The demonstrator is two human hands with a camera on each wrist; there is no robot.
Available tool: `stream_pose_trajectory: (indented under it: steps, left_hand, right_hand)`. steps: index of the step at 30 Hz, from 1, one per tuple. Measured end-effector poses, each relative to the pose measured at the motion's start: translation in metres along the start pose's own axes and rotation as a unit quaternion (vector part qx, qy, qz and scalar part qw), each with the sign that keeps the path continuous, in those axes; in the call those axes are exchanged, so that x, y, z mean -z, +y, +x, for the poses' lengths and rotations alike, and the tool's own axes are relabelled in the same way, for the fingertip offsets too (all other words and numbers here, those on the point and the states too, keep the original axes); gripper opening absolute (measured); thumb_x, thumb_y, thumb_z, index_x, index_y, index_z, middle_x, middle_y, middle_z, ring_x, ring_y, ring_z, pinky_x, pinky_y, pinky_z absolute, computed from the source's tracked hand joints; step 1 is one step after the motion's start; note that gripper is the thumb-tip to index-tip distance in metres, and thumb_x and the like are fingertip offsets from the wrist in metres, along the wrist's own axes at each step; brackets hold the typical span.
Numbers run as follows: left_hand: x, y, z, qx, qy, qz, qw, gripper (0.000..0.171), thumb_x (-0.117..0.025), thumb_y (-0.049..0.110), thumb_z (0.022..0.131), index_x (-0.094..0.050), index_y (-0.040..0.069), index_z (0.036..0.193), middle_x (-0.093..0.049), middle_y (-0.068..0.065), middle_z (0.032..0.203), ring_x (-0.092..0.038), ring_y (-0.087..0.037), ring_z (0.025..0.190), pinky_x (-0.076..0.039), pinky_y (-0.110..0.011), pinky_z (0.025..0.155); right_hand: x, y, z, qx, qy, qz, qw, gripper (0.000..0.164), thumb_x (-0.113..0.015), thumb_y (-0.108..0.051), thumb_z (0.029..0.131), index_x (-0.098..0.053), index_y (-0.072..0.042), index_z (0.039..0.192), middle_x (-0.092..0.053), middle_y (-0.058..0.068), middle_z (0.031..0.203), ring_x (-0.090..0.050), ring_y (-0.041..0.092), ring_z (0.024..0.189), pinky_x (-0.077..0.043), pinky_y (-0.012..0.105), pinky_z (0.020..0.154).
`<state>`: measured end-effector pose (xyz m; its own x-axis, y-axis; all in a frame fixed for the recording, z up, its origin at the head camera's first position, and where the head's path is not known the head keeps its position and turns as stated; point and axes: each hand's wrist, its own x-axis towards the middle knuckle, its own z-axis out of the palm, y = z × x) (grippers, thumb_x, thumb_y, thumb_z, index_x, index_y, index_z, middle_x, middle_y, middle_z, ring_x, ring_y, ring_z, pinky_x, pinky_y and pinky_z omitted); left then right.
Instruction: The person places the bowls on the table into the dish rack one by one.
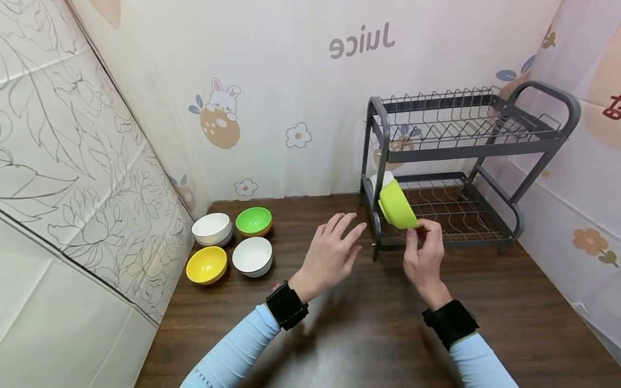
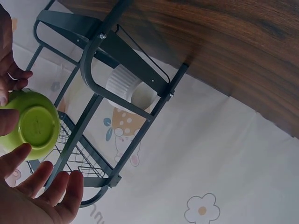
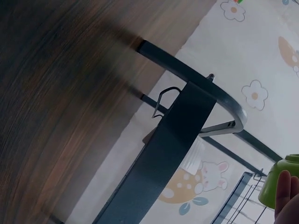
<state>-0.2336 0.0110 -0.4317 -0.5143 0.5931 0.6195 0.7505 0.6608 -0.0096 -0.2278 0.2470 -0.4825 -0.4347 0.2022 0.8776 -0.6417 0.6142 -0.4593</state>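
Right hand (image 1: 426, 258) pinches a tilted lime bowl (image 1: 399, 207) at the rack (image 1: 466, 152).
I see the left hand (image 1: 330, 250) near it, fingers spread; a white bowl (image 2: 122, 84) is in the lower tier. At left, a green bowl (image 1: 254, 220) tops an orange bowl (image 1: 261, 234) near a yellow bowl (image 1: 206, 265) and white bowls (image 1: 252, 256); I read mirrored "Juice" on the wall (image 1: 291, 70).

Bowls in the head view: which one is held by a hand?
The lime-green bowl, tilted and pinched by the right hand; no hand touches the other bowls.
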Motion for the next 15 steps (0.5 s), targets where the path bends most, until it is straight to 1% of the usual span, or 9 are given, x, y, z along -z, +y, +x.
stream_pose_trajectory:
  steps: [4,7,9,11,13,15]
  left_hand:
    - [-0.003,0.0,0.0,0.0,-0.008,0.002,1.0,0.046,-0.071,0.027,0.099,-0.062,0.018,0.144,-0.051,-0.009,0.153,-0.046,-0.029,0.138,-0.051,-0.045,0.093]
    - [-0.005,0.0,0.001,0.0,-0.019,0.002,0.9998,0.045,-0.069,0.028,0.101,-0.061,0.018,0.144,-0.05,-0.009,0.153,-0.046,-0.028,0.138,-0.051,-0.044,0.094]
    - [-0.006,0.001,0.001,-0.002,-0.025,0.0,0.9997,0.046,-0.069,0.028,0.101,-0.061,0.018,0.145,-0.05,-0.009,0.153,-0.046,-0.029,0.138,-0.051,-0.044,0.094]
    - [-0.007,0.001,0.002,-0.004,-0.031,-0.002,0.9995,0.046,-0.068,0.029,0.102,-0.061,0.017,0.145,-0.05,-0.01,0.154,-0.046,-0.029,0.138,-0.051,-0.045,0.095]
    - [-0.009,0.002,0.003,-0.006,-0.035,-0.001,0.9994,0.046,-0.068,0.029,0.101,-0.06,0.017,0.146,-0.05,-0.01,0.154,-0.046,-0.029,0.138,-0.051,-0.045,0.095]
    - [-0.011,0.003,0.004,-0.008,-0.038,0.003,0.9993,0.047,-0.068,0.029,0.101,-0.06,0.017,0.146,-0.049,-0.009,0.154,-0.046,-0.029,0.139,-0.051,-0.044,0.095]
  right_hand:
    - [0.001,0.006,0.005,-0.027,0.014,-0.012,0.999,0.019,-0.057,0.014,0.101,-0.052,0.016,0.118,-0.054,0.03,0.108,-0.055,0.004,0.088,-0.04,0.013,0.077]
    - [0.001,0.011,0.01,-0.055,0.016,-0.01,0.998,0.017,-0.053,0.013,0.103,-0.05,0.019,0.119,-0.051,0.033,0.108,-0.052,0.0,0.088,-0.038,0.013,0.074]
    - [0.002,0.015,0.014,-0.079,0.012,-0.005,0.997,0.019,-0.051,0.012,0.105,-0.048,0.02,0.121,-0.051,0.034,0.109,-0.053,0.0,0.088,-0.038,0.012,0.074]
    - [0.003,0.019,0.019,-0.106,0.004,0.005,0.994,0.021,-0.049,0.009,0.107,-0.048,0.02,0.124,-0.051,0.032,0.111,-0.055,0.003,0.087,-0.041,0.011,0.074]
    - [0.003,0.024,0.025,-0.134,-0.004,0.013,0.991,0.024,-0.049,0.003,0.108,-0.048,0.018,0.127,-0.053,0.027,0.113,-0.058,0.006,0.087,-0.044,0.011,0.075]
    - [0.002,0.031,0.031,-0.16,-0.009,0.02,0.987,0.026,-0.05,-0.003,0.11,-0.049,0.015,0.129,-0.055,0.019,0.113,-0.062,0.013,0.087,-0.048,0.013,0.077]
